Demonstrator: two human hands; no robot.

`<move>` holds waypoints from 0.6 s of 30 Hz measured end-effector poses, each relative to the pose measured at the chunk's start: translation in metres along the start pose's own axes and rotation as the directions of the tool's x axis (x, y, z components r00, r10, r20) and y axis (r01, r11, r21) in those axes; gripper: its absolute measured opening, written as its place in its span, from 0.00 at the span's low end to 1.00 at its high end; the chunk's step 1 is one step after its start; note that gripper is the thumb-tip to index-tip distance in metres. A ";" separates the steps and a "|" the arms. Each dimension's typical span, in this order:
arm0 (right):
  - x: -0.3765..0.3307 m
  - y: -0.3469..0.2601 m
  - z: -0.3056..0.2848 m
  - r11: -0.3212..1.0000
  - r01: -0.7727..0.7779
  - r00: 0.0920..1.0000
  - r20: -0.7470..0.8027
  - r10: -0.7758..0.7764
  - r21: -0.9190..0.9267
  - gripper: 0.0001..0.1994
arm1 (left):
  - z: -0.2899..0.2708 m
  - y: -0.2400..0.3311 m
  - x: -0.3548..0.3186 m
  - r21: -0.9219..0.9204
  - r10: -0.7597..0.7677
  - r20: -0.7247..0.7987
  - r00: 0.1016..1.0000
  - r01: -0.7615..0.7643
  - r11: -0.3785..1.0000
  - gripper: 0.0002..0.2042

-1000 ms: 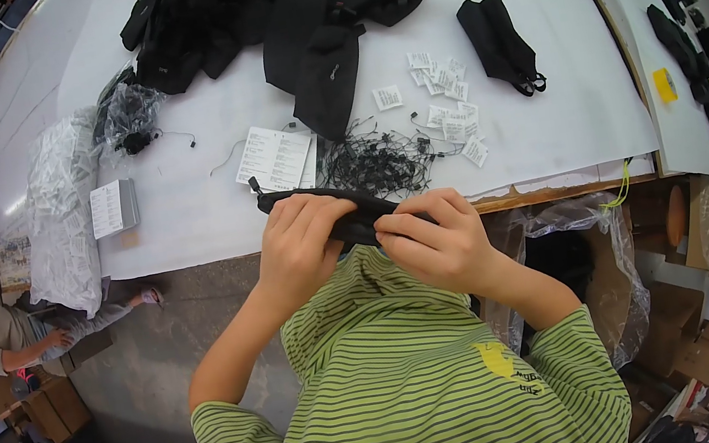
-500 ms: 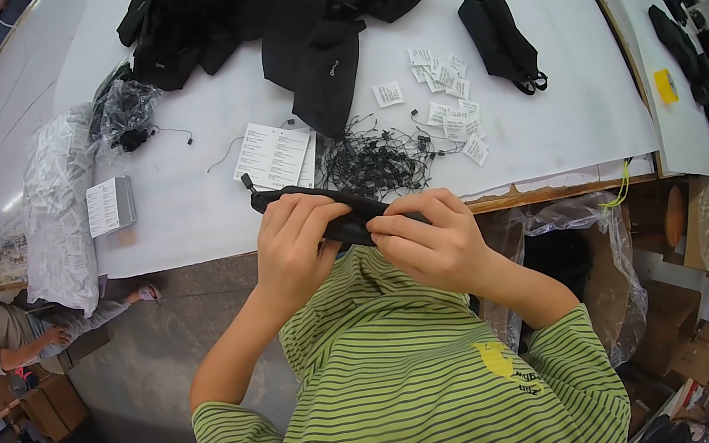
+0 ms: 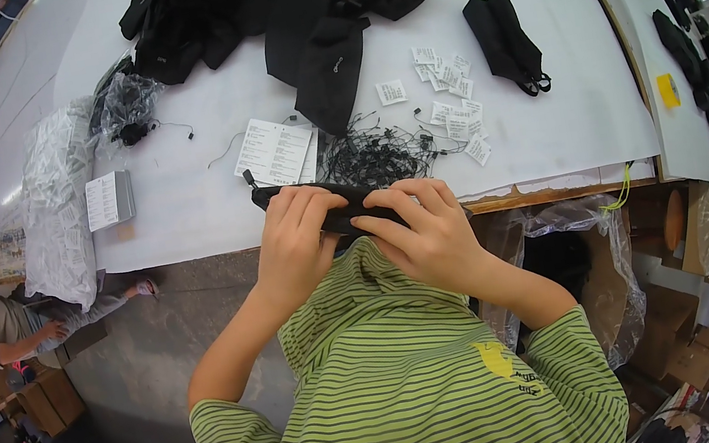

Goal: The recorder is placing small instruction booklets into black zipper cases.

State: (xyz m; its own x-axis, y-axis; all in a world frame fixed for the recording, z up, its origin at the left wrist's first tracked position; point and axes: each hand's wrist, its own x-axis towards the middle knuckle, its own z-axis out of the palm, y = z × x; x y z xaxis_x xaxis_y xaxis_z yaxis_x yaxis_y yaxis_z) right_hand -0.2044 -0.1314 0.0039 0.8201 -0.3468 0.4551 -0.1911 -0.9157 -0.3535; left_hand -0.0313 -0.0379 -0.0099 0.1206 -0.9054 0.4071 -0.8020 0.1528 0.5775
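Observation:
Both my hands hold a long black fabric pouch (image 3: 350, 195) at the near edge of the table, with a small black tab sticking up at its left end. My left hand (image 3: 294, 238) grips it left of the middle, fingers curled over the top. My right hand (image 3: 423, 234) has its fingers bent over the right part, the thumb pressing on the cloth. Just beyond lie white printed cards (image 3: 271, 151) and a tangled heap of thin black cords (image 3: 374, 155). Several small white printed squares (image 3: 455, 120) are scattered to the right of the cords.
Black fabric pieces (image 3: 314, 52) are heaped at the far side, and another black pouch (image 3: 505, 44) lies at the right. A clear bag of white packets (image 3: 60, 208) and a card stack (image 3: 108, 200) are at the left. Beyond them a person (image 3: 4, 319) sits.
My right hand has shifted a little to the left along the pouch, its fingers more spread over the cloth. The left hand keeps its grip.

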 end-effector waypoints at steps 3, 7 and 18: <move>0.000 0.001 0.001 1.000 -0.001 1.000 -0.001 0.001 0.026 0.15 | 0.001 -0.001 -0.002 -0.006 -0.007 0.005 1.000 0.007 1.000 0.16; -0.001 0.003 0.001 0.998 -0.004 1.000 0.002 0.004 0.069 0.16 | 0.002 -0.002 -0.003 -0.016 0.005 -0.004 1.000 -0.005 1.000 0.15; 0.000 0.023 -0.023 0.770 -0.335 0.940 0.134 0.314 0.543 0.32 | -0.015 0.001 -0.011 -0.233 -0.289 0.132 0.948 0.313 0.921 0.09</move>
State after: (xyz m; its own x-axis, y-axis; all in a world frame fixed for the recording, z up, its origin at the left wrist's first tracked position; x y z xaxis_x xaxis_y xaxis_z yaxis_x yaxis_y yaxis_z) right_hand -0.2210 -0.1571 0.0149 0.7833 -0.5862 0.2071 -0.1290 -0.4792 -0.8682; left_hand -0.0249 -0.0219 -0.0030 0.2694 -0.9548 0.1258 -0.5641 -0.0505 0.8242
